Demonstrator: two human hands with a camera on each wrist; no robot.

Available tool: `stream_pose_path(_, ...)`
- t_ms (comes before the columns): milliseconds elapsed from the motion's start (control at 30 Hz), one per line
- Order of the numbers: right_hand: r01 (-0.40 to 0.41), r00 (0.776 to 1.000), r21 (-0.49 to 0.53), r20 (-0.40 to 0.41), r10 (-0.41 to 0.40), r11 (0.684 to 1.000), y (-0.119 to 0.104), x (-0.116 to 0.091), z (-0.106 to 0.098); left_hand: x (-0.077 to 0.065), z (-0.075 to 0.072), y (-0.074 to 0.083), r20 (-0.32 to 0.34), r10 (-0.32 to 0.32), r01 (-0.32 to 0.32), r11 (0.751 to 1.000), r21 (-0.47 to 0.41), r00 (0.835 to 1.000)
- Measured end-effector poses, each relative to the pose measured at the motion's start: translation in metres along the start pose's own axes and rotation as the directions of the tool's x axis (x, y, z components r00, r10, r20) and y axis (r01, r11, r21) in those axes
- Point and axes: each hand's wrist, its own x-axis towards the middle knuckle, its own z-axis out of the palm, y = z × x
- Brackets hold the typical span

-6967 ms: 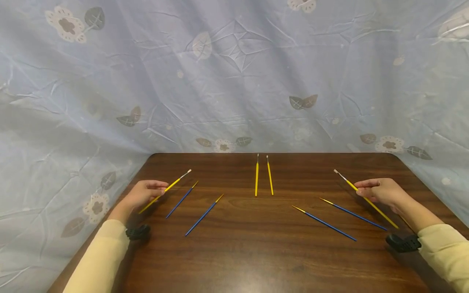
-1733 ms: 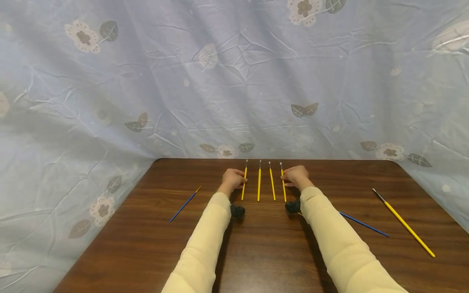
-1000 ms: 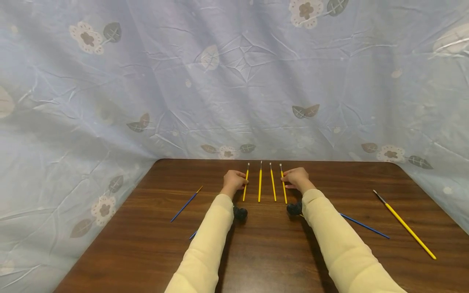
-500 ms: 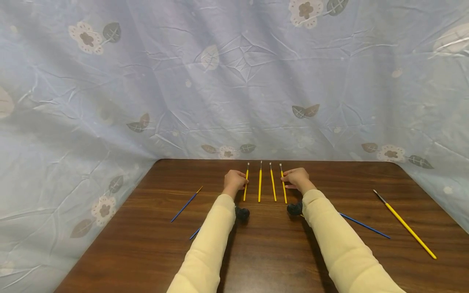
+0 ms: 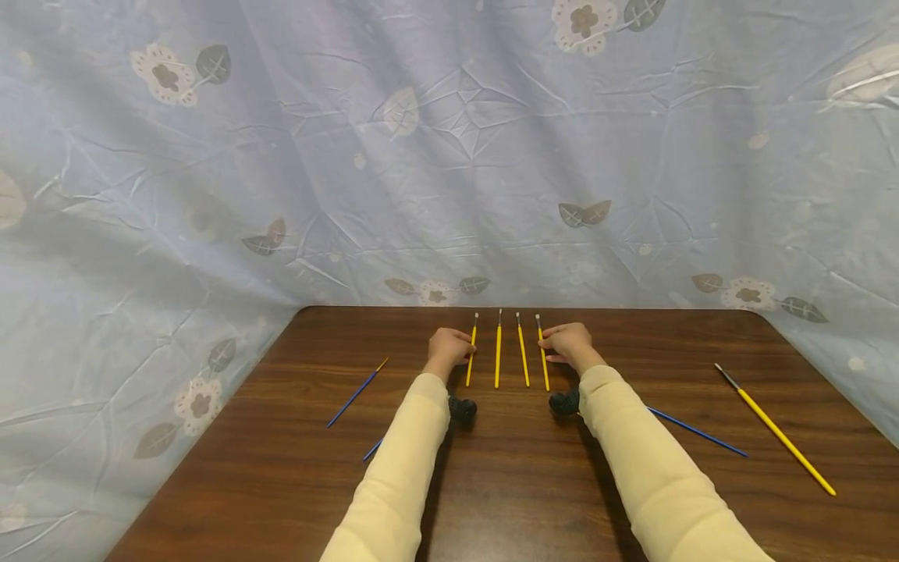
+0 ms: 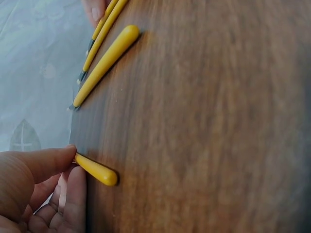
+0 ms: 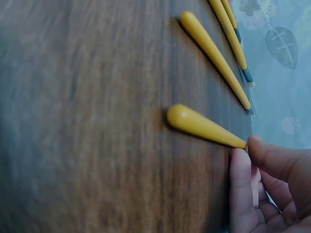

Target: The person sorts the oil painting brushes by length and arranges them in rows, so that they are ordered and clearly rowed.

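Note:
My left hand pinches a yellow-handled paintbrush between thumb and fingers, at the left end of a row near the table's back edge. At the row's right end, my right hand pinches a matching paintbrush. Two more yellow paintbrushes, one left and one right, lie side by side between the hands, bristles pointing away from me. In the left wrist view, thumb and fingertip meet on the yellow handle. The right wrist view has the same hold on the other handle.
On the brown table, a thin blue paintbrush lies at left; another blue one is mostly under the left sleeve. A blue brush shows past the right sleeve. A larger yellow paintbrush lies far right. Patterned cloth hangs behind.
Since seven seconds ago, both hands have brought their yellow paintbrushes from the sides to the row's ends, and the big yellow brush at right has come into view. Over the last second, hardly anything moves.

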Motion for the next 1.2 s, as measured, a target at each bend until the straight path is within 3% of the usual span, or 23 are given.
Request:
stream_pose_path(500, 0.006, 0.999, 0.047, 0.043, -0.008, 0.999, -0.006, -0.006, -0.002, 0.002, -0.002, 0.0, 0.011, -0.033, 0.034, 0.999, -0.033, 0.999)
stream_pose_path(767, 0.055, 0.993, 0.061, 0.097, -0.061, 0.997, -0.014, -0.011, -0.011, 0.002, 0.0, -0.002, 0.01, -0.036, 0.036, 0.999, -0.038, 0.999)
stream_pose_path(967, 0.074, 0.988, 0.065, 0.128, -0.082, 0.995, -0.02, -0.015, -0.028, 0.002, -0.001, -0.004, -0.005, -0.042, 0.042, 0.998, -0.041, 0.999)
stream_pose_path(1200, 0.098, 0.979, 0.004, 0.179, -0.097, 0.995, -0.027, -0.023, -0.063, 0.001, -0.001, -0.002, -0.001, -0.014, 0.014, 0.999, -0.052, 1.0)
